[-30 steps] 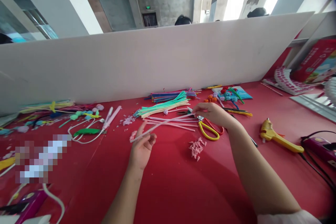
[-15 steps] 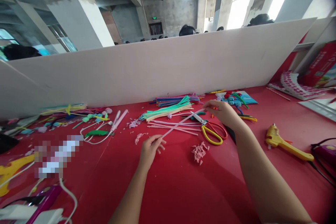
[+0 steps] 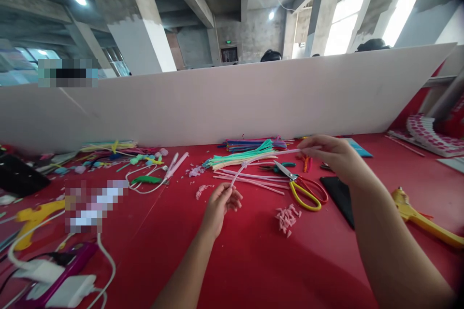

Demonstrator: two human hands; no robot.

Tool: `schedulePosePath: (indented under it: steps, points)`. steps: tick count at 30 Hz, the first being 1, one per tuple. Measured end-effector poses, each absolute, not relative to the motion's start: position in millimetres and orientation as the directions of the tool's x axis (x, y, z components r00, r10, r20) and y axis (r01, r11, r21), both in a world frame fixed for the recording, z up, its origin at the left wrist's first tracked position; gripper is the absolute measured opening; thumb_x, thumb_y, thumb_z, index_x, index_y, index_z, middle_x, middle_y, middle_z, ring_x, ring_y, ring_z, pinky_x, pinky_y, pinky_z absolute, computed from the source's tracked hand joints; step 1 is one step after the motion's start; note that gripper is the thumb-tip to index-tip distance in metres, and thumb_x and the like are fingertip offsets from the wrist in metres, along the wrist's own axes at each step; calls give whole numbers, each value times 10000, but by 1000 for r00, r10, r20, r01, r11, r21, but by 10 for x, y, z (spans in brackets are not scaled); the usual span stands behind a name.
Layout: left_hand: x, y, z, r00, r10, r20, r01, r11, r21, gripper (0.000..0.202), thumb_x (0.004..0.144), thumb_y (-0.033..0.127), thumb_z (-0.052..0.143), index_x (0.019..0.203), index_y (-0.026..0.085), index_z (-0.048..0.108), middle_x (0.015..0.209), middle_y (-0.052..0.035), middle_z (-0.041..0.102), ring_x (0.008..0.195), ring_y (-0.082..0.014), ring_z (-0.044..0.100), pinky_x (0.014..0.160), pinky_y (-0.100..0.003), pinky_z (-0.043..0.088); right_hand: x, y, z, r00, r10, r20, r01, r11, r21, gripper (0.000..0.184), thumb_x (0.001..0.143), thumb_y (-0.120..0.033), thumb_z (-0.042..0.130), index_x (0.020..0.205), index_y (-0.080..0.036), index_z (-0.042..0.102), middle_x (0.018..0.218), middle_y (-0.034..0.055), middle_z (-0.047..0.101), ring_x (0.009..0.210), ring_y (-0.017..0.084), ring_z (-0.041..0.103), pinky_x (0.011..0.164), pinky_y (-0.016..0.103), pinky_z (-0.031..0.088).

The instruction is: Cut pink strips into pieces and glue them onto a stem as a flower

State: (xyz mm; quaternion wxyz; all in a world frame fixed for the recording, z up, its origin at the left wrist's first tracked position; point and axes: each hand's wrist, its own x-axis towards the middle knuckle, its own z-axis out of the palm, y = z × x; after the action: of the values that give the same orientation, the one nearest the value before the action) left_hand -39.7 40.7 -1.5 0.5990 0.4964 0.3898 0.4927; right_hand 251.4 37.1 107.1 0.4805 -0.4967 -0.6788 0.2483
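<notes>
A pale pink pipe cleaner [image 3: 266,155] spans the space between my two hands and bends partway along. My left hand [image 3: 220,203] pinches its lower end, the other fingers loosely curled. My right hand [image 3: 328,152], higher and farther right, pinches the pipe cleaner near its far end. Beneath it several pink pipe cleaners [image 3: 250,178] lie on the red table [image 3: 250,270]. Scissors [image 3: 293,185] with red and yellow handles rest below my right hand, blades pointing up and left. A small heap of short pink pieces [image 3: 287,217] lies in front of the scissors.
Bundles of green pipe cleaners [image 3: 242,155] and blue ones [image 3: 250,145] lie by the white partition [image 3: 232,106]. A yellow glue gun [image 3: 409,210] is at right, beside a black flat object [image 3: 339,198]. Cables and a purple power strip [image 3: 78,260] occupy the left.
The pipe cleaner was straight and is now bent. My right hand has moved right relative to the scissors, uncovering more of the black flat object. The whole view has shifted.
</notes>
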Motion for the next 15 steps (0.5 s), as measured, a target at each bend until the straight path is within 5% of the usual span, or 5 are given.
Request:
schedulePosePath:
  steps: [5, 7, 12, 15]
  points:
    - [-374, 354, 66, 218, 972, 89, -484, 29, 874, 122, 752, 238, 559, 840, 165, 518, 754, -20, 600, 654, -107, 569, 600, -225, 426, 2226, 91, 1264, -126, 824, 552, -93, 544, -834, 356, 693, -272, 611, 1033, -261, 504, 794, 7, 622, 728, 162, 588, 693, 329, 466]
    - [-357, 333, 72, 258, 960, 110, -512, 39, 858, 114, 754, 234, 559, 838, 162, 528, 726, -14, 592, 608, -92, 553, 549, -204, 402, 2004, 81, 1180, -96, 849, 520, -81, 514, -854, 401, 723, -262, 581, 1104, -269, 453, 799, -3, 619, 650, 127, 575, 664, 308, 466]
    - [-265, 231, 93, 399, 913, 87, -399, 88, 913, 135, 763, 276, 546, 824, 156, 538, 631, -2, 576, 484, -73, 509, 444, -182, 331, 1489, 103, 580, -193, 926, 324, 214, 362, -907, 220, 736, -332, 563, 890, -175, 543, 679, 2, 571, 605, 117, 539, 569, 253, 441]
    - [-190, 177, 156, 548, 835, 53, -230, 90, 969, 179, 757, 305, 545, 799, 131, 554, 611, -22, 587, 451, -85, 511, 431, -191, 335, 1426, 54, 308, -219, 942, 254, 183, 295, -938, 258, 770, -368, 514, 929, -165, 529, 648, -10, 545, 565, 106, 517, 531, 236, 429]
